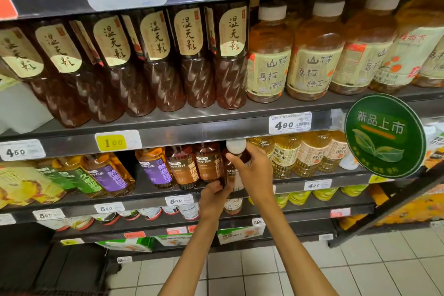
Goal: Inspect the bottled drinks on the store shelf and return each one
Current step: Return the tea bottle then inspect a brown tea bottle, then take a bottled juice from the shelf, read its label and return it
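Observation:
A brown tea bottle (232, 170) with a white cap stands upright at the front edge of the second shelf, between both my hands. My right hand (254, 170) grips its neck and shoulder just under the cap. My left hand (213, 196) holds its base from below. Right beside it on the left stand two matching brown-label bottles (194, 166). The lower part of the held bottle is hidden by my hands.
The shelf above holds dark red bottles (153, 60) and pale amber bottles (269, 55). Purple and green label bottles (105, 175) stand left, yellow ones (288, 154) right. A round green sign (384, 134) juts out at right. Tiled floor lies below.

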